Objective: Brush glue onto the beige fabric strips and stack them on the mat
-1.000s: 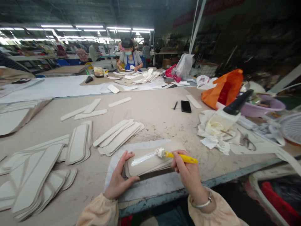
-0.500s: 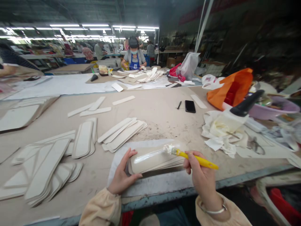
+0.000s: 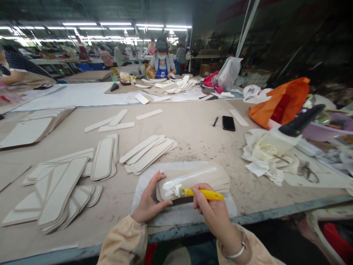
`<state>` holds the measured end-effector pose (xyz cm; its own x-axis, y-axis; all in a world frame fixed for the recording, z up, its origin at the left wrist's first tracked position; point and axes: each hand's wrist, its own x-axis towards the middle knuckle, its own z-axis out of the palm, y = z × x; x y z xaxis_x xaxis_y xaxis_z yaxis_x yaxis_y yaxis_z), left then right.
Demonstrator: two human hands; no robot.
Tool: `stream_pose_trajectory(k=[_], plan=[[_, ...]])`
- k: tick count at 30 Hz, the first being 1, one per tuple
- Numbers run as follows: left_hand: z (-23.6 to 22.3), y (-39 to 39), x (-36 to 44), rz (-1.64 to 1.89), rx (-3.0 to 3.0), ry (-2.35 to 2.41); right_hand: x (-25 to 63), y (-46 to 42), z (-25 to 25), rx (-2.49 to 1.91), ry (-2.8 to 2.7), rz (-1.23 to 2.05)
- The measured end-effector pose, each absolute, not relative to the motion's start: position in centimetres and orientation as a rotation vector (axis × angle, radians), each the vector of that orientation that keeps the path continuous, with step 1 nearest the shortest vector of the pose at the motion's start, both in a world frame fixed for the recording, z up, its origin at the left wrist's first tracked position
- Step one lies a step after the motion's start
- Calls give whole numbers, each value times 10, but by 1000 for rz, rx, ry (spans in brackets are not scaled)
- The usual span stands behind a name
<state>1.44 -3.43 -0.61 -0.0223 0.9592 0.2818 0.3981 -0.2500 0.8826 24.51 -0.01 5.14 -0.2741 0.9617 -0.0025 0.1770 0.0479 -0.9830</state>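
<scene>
Near the middle of the table's (image 3: 193, 147) front edge, the stack of rounded panels (image 3: 224, 182) lies on a white sheet (image 3: 231, 208), its long sides running roughly along that edge. Half a second earlier, the yellow-handled brush (image 3: 189, 191) was toward the right end of the top panel (image 3: 201, 178); it has now returned to the left end, on the side nearer the table's front edge. A wet, glossy streak has lengthened along the panel's far side and reaches toward the right end, while white paste (image 3: 176, 188) gathers at the bristles. The left hand (image 3: 149, 202) has kept its place at the left end of the stack: thumb and fingers are spread, the thumb at the near side and the fingertips at the far corner. The right hand (image 3: 212, 213) pinches the handle between thumb and index finger, with the remaining fingers curled beneath. This change suggests that one pass along the far side is complete and that a second, nearer pass is starting. Coverage is judged partial, since the nearer strip toward the right end appears matt.
</scene>
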Motion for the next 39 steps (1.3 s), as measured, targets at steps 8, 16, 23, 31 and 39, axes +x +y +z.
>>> stream_pose_trajectory(k=[8,16,23,31,39], plan=[[-1,-35,15,1141,1671,1564,305,26,52,-1383,-1443,978],[-3,-34,14,1161,1673,1553,340,41,56,-1511,-1436,657],[1,-36,17,1181,1672,1526,297,15,58,-1235,-1372,935],[-2,-35,18,1262,1652,1459,229,-12,36,-938,-1593,1238],[-1,-36,16,1242,1655,1499,238,-1,30,-1079,-1586,1114]])
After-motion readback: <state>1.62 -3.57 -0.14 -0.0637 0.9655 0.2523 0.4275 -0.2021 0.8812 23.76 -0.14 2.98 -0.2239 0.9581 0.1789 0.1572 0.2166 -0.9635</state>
